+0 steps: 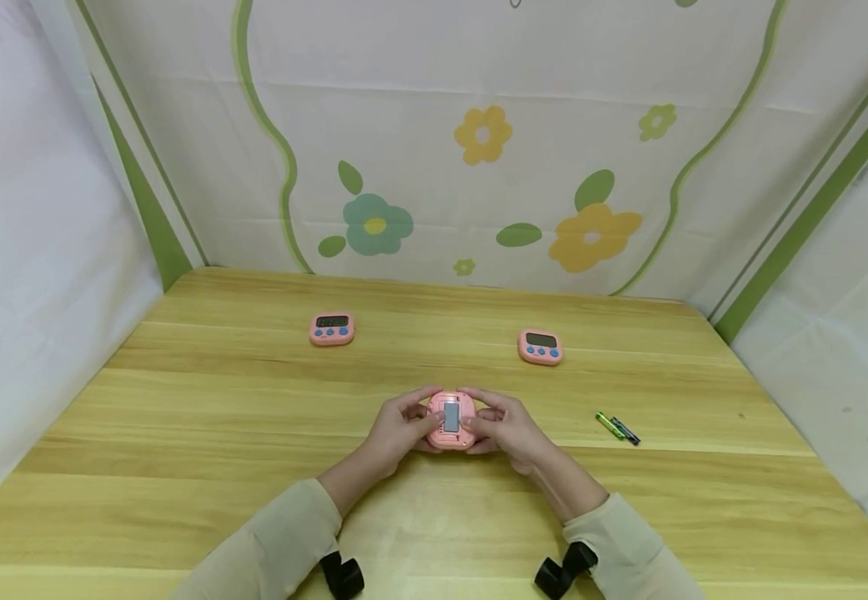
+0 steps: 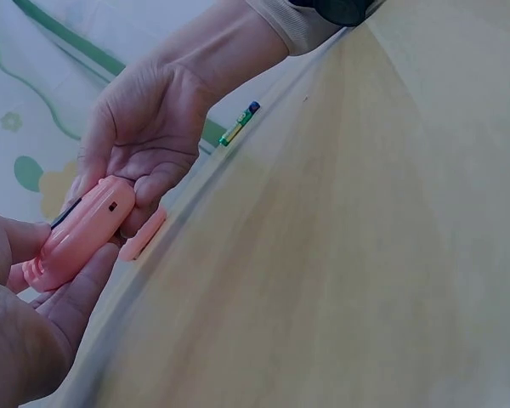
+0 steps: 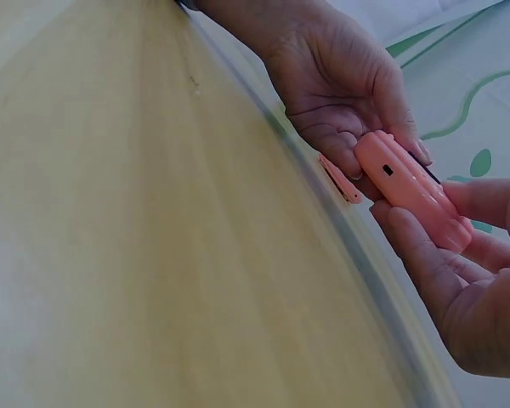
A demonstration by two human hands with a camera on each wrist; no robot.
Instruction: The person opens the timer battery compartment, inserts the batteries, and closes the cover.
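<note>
A pink timer [image 1: 451,421] is held back side up just above the wooden table [image 1: 178,433], with a grey rectangle showing in its back. My left hand [image 1: 401,427] grips its left side and my right hand [image 1: 504,425] grips its right side, thumbs on top. The left wrist view shows the timer [image 2: 78,234] edge-on between my left hand [image 2: 25,323] and my right hand [image 2: 144,136]. The right wrist view shows the timer [image 3: 408,180] between my right hand [image 3: 459,289] and my left hand [image 3: 340,85]. A thin pink flat piece [image 2: 143,236] lies on the table just below the hands.
Two more pink timers lie face up farther back, one at the left [image 1: 332,329] and one at the right [image 1: 540,347]. Two small batteries [image 1: 617,427] lie to the right of my hands. Cloth walls with a flower print close in the back and sides.
</note>
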